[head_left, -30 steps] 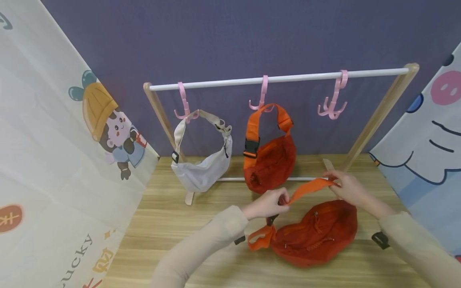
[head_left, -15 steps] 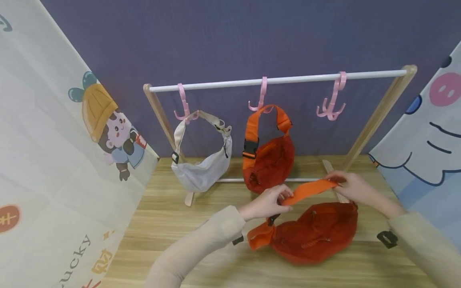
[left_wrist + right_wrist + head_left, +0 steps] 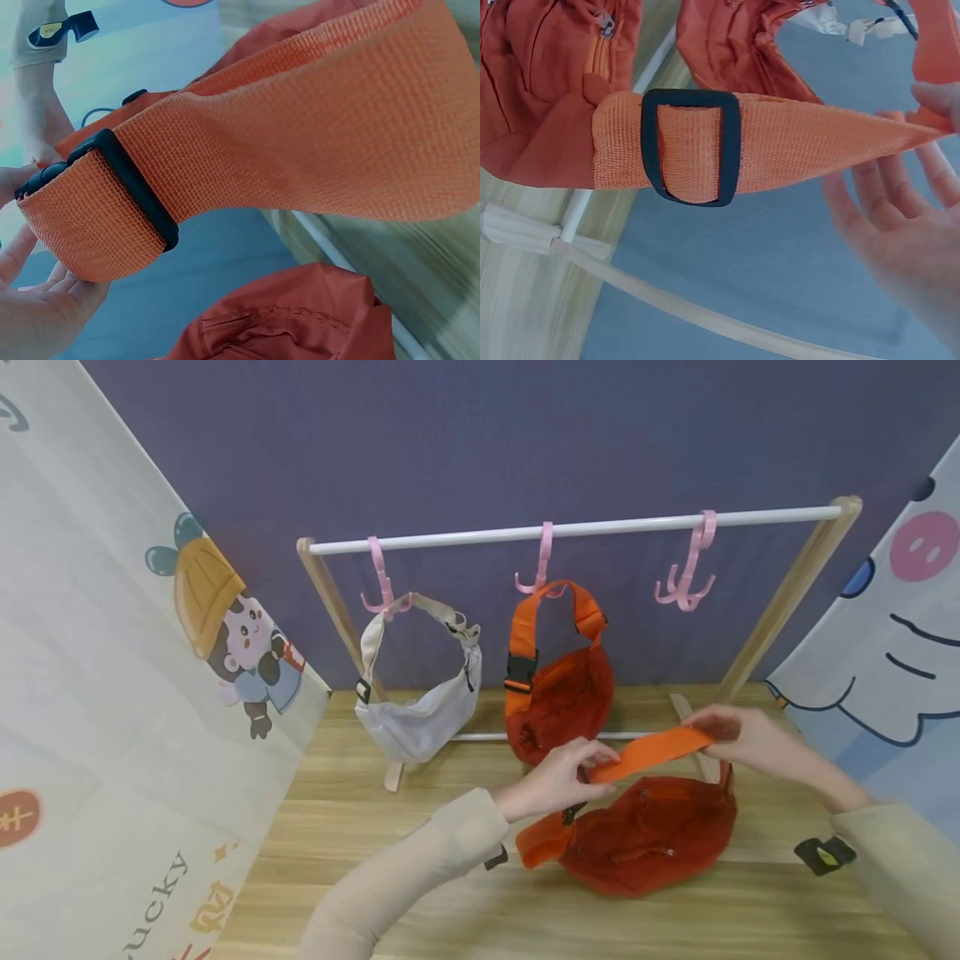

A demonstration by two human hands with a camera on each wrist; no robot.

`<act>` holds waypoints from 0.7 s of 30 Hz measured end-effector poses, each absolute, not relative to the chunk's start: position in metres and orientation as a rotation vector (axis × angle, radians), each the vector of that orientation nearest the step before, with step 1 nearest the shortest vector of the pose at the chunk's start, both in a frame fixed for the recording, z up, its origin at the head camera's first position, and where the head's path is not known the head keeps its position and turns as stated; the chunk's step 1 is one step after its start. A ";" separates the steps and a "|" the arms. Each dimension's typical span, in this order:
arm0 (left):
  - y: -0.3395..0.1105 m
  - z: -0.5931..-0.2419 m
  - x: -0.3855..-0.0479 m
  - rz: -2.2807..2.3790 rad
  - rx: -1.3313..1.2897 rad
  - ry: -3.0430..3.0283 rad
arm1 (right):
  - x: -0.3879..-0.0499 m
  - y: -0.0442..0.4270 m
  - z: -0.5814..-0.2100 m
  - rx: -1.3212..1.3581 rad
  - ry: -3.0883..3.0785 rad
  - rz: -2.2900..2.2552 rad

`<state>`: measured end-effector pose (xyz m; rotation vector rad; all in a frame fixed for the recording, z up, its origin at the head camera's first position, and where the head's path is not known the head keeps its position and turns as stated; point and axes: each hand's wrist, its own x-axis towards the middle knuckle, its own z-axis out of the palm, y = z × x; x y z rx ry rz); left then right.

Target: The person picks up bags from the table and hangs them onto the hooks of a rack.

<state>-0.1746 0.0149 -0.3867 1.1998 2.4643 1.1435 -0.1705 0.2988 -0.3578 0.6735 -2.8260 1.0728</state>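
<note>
A red-orange waist bag (image 3: 645, 839) hangs just above or touches the table below my hands; I cannot tell which. My left hand (image 3: 558, 781) holds its orange strap (image 3: 651, 753) by the black buckle end, with the webbing looped past the fingers in the left wrist view. Farther right, my right hand (image 3: 753, 745) pinches the other part of the strap between thumb and fingers. A black slider (image 3: 728, 150) sits on the webbing near the bag in the right wrist view. Between the two hands the strap runs nearly straight.
A white rail (image 3: 480, 535) on wooden legs carries pink hooks. The left hook holds a white bag (image 3: 423, 718), the middle one another orange bag (image 3: 566, 693). The right pink hook (image 3: 686, 577) has nothing on it. Printed cloths flank both sides.
My right hand has moved slightly right, drawing the strap straighter. The waist bag has risen and turned a little, and my left fingers have shifted along the strap.
</note>
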 end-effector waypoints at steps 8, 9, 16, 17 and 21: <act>0.016 -0.378 -0.173 1.169 1.273 2.461 | -0.167 0.301 -0.350 0.706 -2.779 1.205; 0.017 -0.376 -0.172 1.169 1.284 2.461 | -0.166 0.301 -0.349 0.721 -2.766 1.222; 0.021 -0.364 -0.173 1.165 1.311 2.501 | -0.166 0.304 -0.334 0.759 -2.721 1.239; 0.021 -0.363 -0.173 1.164 1.304 2.507 | -0.166 0.304 -0.331 0.739 -2.736 1.239; 0.023 -0.356 -0.172 1.147 1.310 2.525 | -0.166 0.307 -0.325 0.683 -2.770 1.259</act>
